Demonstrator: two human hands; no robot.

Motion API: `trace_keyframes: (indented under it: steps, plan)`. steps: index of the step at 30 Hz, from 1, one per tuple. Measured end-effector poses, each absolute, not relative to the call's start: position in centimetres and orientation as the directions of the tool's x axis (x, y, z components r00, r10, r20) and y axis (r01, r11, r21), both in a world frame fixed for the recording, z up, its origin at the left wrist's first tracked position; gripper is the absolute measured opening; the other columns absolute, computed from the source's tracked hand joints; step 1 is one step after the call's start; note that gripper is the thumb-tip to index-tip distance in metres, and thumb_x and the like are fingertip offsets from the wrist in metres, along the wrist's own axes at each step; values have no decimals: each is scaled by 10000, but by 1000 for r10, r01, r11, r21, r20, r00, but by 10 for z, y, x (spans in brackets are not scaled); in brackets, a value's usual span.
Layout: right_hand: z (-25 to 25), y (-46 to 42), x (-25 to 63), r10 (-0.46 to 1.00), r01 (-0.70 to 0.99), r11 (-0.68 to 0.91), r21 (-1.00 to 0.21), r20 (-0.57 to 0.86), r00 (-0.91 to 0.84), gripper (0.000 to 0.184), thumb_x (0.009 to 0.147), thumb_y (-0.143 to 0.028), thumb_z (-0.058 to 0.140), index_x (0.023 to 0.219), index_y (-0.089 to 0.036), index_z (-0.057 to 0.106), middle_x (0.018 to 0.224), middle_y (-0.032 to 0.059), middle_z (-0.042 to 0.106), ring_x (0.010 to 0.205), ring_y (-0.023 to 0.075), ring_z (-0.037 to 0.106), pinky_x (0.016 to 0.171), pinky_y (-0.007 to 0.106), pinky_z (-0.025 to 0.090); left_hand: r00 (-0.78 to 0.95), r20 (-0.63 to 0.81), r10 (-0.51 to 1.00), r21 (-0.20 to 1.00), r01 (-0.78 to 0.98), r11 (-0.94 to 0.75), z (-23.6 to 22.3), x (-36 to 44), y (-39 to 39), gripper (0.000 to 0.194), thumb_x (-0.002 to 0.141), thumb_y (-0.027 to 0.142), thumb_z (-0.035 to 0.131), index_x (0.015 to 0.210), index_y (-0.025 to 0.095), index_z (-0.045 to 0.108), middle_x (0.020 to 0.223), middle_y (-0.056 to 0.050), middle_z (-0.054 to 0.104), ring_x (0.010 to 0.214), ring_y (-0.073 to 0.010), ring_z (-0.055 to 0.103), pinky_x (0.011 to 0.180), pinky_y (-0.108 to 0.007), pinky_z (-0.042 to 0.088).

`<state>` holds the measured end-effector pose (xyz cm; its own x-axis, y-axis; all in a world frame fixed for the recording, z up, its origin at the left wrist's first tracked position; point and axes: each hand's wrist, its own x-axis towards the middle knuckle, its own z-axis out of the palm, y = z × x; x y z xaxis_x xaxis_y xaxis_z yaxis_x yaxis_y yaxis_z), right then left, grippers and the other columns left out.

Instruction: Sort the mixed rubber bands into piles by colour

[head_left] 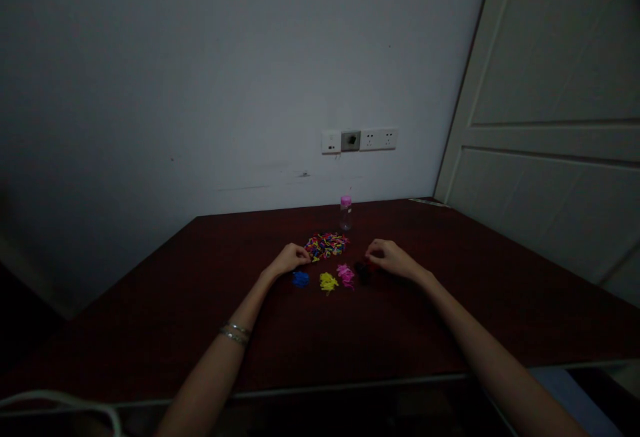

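Observation:
A heap of small mixed-colour pieces that look like rubber bands [327,245] lies on the dark red table. My left hand [291,258] is at the heap's left edge, its fingertips pinched together; whether a piece is between them is too small to see. Just below that hand is a small blue pile [301,279]. A yellow pile [328,282] and a pink pile [345,275] sit nearer me, in front of the heap. My right hand [390,257] is closed in a pinch beside a black pile [363,272], with some red showing under its fingers. What it holds, if anything, is hidden.
Behind the heap stands a clear bottle with a pink cap [345,213]. The table [200,277] meets a pale wall with sockets [379,139] at the back, and a white panelled door [545,130] rises on the right. A white cable [60,397] crosses the lower left corner.

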<state>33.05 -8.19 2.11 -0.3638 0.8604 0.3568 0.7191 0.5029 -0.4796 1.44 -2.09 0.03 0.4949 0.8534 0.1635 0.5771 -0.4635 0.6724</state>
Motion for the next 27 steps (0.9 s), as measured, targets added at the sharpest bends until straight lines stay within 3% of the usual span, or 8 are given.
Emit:
trace_keyframes:
  steps: [10, 19, 27]
  plan:
    - [24, -85, 333, 866, 745, 490, -452, 350, -357, 168, 746, -228, 504, 779, -166, 657, 839, 56, 617, 743, 149, 576, 700, 253, 437, 467, 184, 865, 694, 561, -450, 2, 15, -20, 191, 648, 246, 560, 698, 96, 666, 677, -45, 649, 629, -133, 555, 614, -223, 413]
    - [23, -85, 334, 870, 752, 482, -449, 346, -351, 164, 746, -222, 506, 776, -177, 661, 859, 49, 618, 766, 149, 580, 704, 241, 437, 356, 365, 860, 639, 577, -509, 7, 15, -17, 236, 735, 306, 477, 735, 116, 617, 738, -44, 620, 702, -144, 541, 663, -240, 411]
    - [24, -87, 334, 863, 749, 491, -445, 363, -351, 165, 744, -223, 508, 780, -178, 663, 844, 53, 615, 750, 154, 576, 695, 246, 438, 398, 295, 869, 599, 631, -493, 4, 13, -18, 202, 742, 273, 461, 737, 119, 593, 726, -39, 600, 690, -140, 525, 667, -244, 404]
